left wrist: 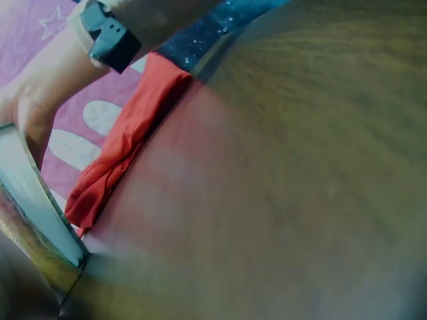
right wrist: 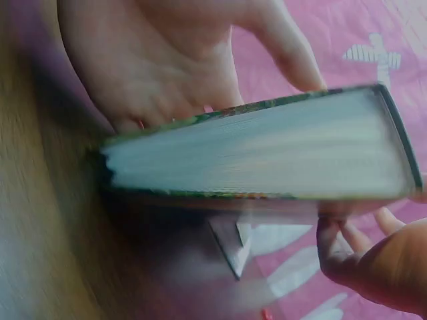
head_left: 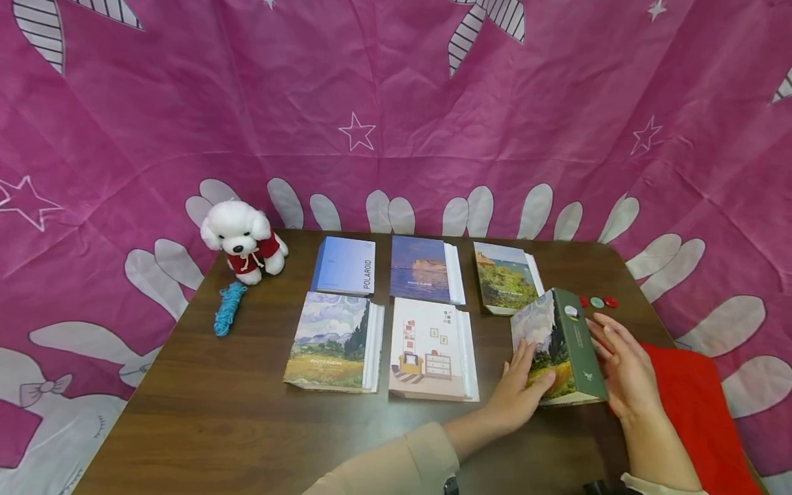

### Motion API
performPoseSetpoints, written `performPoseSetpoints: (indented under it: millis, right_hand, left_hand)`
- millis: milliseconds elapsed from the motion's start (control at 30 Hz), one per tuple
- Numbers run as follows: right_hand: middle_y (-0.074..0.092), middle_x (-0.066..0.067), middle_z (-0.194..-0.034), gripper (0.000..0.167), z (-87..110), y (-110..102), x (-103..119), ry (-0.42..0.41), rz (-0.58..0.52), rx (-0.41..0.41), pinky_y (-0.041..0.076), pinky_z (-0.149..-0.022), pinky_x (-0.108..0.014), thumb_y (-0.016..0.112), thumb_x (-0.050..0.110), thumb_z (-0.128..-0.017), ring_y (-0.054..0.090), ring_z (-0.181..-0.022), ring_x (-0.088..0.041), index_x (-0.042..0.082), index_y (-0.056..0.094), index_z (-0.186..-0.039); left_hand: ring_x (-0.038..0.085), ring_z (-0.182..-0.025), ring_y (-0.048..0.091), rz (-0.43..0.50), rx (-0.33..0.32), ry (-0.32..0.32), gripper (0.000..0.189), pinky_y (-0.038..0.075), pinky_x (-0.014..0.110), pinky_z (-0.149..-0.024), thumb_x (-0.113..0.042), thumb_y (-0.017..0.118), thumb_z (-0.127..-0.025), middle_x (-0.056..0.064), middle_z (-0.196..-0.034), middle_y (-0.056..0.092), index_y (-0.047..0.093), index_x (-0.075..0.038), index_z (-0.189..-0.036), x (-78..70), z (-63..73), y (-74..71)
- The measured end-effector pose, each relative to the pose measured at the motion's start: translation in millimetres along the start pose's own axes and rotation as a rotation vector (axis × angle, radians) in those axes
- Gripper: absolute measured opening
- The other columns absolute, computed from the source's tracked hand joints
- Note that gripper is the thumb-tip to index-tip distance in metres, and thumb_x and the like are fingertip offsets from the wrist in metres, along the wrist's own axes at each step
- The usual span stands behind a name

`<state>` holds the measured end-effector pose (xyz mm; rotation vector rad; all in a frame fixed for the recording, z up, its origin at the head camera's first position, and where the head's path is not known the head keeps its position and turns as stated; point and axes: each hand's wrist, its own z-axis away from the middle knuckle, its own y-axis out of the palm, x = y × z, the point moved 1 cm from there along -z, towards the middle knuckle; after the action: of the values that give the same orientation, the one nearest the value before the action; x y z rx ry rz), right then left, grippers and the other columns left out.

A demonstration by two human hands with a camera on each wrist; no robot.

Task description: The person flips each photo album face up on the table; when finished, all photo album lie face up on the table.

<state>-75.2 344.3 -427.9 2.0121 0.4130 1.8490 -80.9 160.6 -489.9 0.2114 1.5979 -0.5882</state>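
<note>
A thick photo album [head_left: 544, 337] with a painted wheat-field cover and green spine stands tilted on the table's right side, spine up. My left hand [head_left: 518, 390] lies against its painted front cover, fingers extended. On the spine's far side, my right hand [head_left: 630, 375] has loosely bent fingers close beside the back cover. In the right wrist view the album's page block [right wrist: 253, 150] faces the camera, with the left hand [right wrist: 173, 60] above and right-hand fingertips [right wrist: 333, 247] at the underside. The left wrist view catches only the album's corner [left wrist: 37, 200].
Several albums lie in two rows, including a Polaroid one [head_left: 346, 265], a seascape [head_left: 421, 268], a garden scene [head_left: 507, 278], a wheat field [head_left: 331, 340] and a furniture drawing [head_left: 430, 347]. A plush dog [head_left: 241, 237], blue yarn [head_left: 229, 309], small round pieces [head_left: 597, 302] and red cloth [head_left: 699, 405] surround them.
</note>
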Motion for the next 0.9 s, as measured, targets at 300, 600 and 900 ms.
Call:
performPoseSetpoints:
  millis: [300,600,900]
  right_hand:
    - [0.069,0.004,-0.12,0.038,-0.8,18,-21,-0.041,0.101,-0.022,0.056,-0.07,-0.023,0.043,0.001,-0.107,0.066,-0.093,-0.012,0.013,0.063,-0.136]
    - [0.056,0.006,-0.128,0.042,-10.6,27,-51,0.102,0.431,-0.042,0.052,-0.086,-0.019,0.055,0.015,-0.105,0.057,-0.11,-0.003,0.006,0.046,-0.146]
    - [0.025,-0.022,-0.156,0.07,-15.7,16,-56,0.312,0.612,-0.1,0.038,-0.096,-0.025,0.048,0.036,-0.108,0.034,-0.14,-0.033,-0.003,0.018,-0.157]
  left_hand:
    - [0.019,-0.143,0.04,0.202,-0.119,0.025,0.057,0.035,0.033,-0.116,-0.04,0.042,-0.107,0.009,-0.159,0.04,0.037,-0.012,-0.157,-7.9,-1.5,-23.2]
    - [0.03,-0.147,0.034,0.172,-0.209,0.326,0.053,0.041,0.039,-0.113,-0.027,0.042,-0.109,0.01,-0.167,0.02,0.034,-0.008,-0.158,-17.1,6.6,-52.7]
    - [0.025,-0.152,0.023,0.133,-0.213,0.088,0.06,0.029,0.047,-0.12,-0.044,0.043,-0.107,0.004,-0.168,0.02,0.038,-0.011,-0.157,-6.2,12.8,-53.0]
